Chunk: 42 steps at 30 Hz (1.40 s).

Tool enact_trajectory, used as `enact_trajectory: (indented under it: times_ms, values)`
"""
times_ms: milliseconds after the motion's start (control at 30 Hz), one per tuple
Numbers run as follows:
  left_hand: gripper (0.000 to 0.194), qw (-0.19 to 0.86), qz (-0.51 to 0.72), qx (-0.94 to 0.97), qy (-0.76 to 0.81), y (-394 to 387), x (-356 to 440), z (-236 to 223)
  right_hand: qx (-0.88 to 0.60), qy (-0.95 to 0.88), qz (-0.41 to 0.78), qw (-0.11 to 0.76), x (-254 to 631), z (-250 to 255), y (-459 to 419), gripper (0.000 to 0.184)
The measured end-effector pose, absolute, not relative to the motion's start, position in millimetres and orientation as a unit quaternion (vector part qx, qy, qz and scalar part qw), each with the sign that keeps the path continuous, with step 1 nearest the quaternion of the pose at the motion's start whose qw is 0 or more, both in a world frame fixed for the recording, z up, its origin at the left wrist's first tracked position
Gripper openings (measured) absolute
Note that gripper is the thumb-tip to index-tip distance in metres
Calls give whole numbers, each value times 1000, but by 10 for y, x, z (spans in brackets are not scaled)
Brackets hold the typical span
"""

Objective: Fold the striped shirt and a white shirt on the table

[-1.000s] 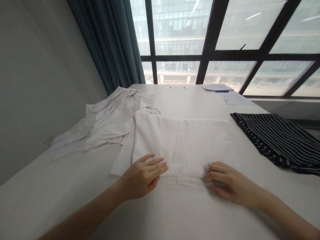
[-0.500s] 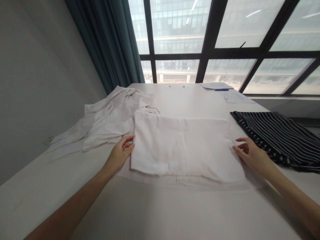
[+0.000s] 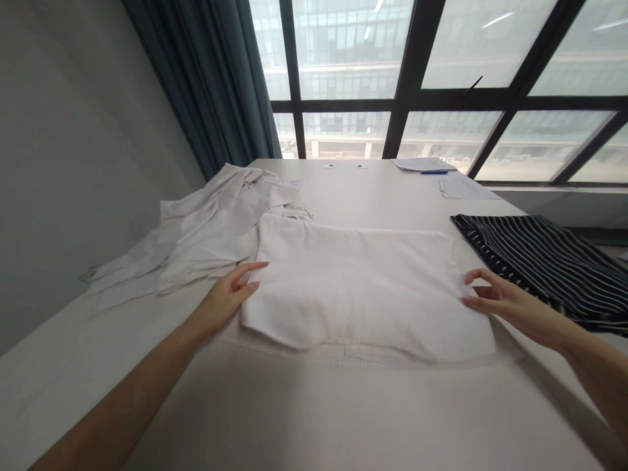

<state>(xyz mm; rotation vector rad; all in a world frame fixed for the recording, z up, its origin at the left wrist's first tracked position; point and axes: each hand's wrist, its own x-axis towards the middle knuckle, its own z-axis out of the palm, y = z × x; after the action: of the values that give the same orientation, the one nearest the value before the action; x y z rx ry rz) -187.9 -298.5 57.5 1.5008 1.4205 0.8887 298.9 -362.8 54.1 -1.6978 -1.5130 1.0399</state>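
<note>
Flanking white cloth (image 3: 353,281), both hands (image 3: 226,299) (image 3: 513,306)

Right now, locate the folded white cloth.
In the head view, the folded white cloth is near the centre, between the left hand and right hand.

From where I stand, a white table (image 3: 314,418) extends to the far window (image 3: 456,52). The window consists of several panes set in a dark frame (image 3: 402,69); a slim handle (image 3: 473,84) is fitted at right of centre. A blue-green curtain (image 3: 216,85) hangs at the window's left side, next to a plain grey wall (image 3: 73,131). Daylight enters from the far side. Beyond the glass stands a building (image 3: 343,42).
</note>
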Motion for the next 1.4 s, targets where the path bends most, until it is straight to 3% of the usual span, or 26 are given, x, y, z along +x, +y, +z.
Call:
enact_trajectory:
  times_ms: [133, 233, 333, 433, 500, 667, 833, 1033, 1400]
  values:
    - [55, 282, 288, 700, 590, -2957, -1947, 579, -662, -593, 362, 281, 3011, 479, -3606, 42]
    - [55, 238, 250, 739, 579, -2924, -2018, 536, -687, -607, 308, 255, 3039, 403, -3590, 45]
    - [50, 174, 206, 774, 573, -2928, -2033, 485, -729, -636, 139, 211, 2963, 402, -3624, 39]
    - [39, 14, 211, 817, 537, -3023, -1906, 439, -673, -701, -52, 228, 2693, 466, -3729, 26]
    - [35, -41, 216, 859, 462, -3134, -1757, 407, -560, -790, -51, 244, 2443, 495, -3821, 22]
    - [46, 19, 105, 955, 277, -3359, -1483, 335, -393, -912, 61, 98, 1995, 414, -3977, 51]
    - [47, 92, 36, 961, 257, -3346, -1525, 330, -389, -907, 160, 32, 2006, 379, -3955, 55]
    - [55, 106, 34, 959, 259, -3343, -1540, 321, -367, -914, 162, 56, 2085, 373, -3891, 58]
    - [48, 45, 62, 961, 267, -3390, -1464, 245, -332, -935, -16, 120, 2062, 282, -3869, 47]
